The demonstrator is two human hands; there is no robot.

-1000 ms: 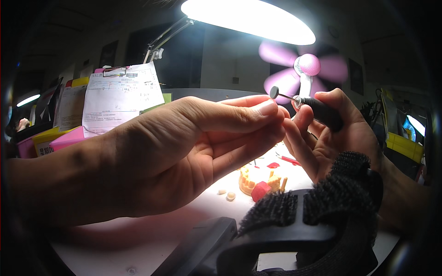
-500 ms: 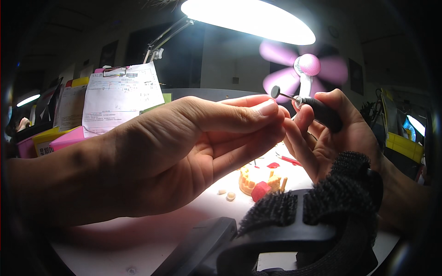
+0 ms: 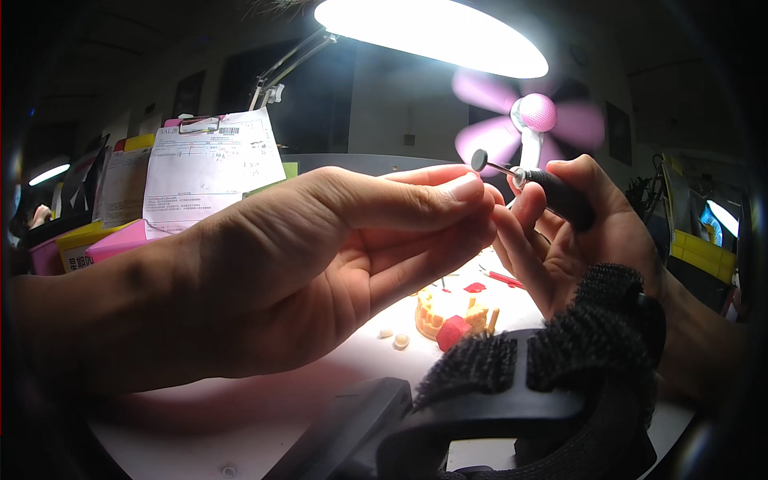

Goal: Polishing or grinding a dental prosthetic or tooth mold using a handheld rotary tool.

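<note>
Rotary handpiece (image 3: 560,196): black barrel, metal collar, thin shank ending in a small dark disc-shaped bit (image 3: 479,159); held up over the middle of the table, below the lamp.
Right hand (image 3: 576,240): fingers wrapped around the handpiece barrel, bit pointing left and far.
Left hand (image 3: 320,272): thumb and fingertips pressed together just left of the right hand, below the bit; whether they pinch anything cannot be told.
Dental model (image 3: 448,316): yellow with red blocks, on the white table (image 3: 240,416), under the hands.
Loose pieces (image 3: 396,338): two small pale bits just left of the model.
Fan (image 3: 532,120): pink, far right.
Lamp (image 3: 432,32): bright, overhead.
Clipboard papers (image 3: 212,168): far left, upright.
Bins (image 3: 96,244): pink and yellow, far left; contents cannot be told.
</note>
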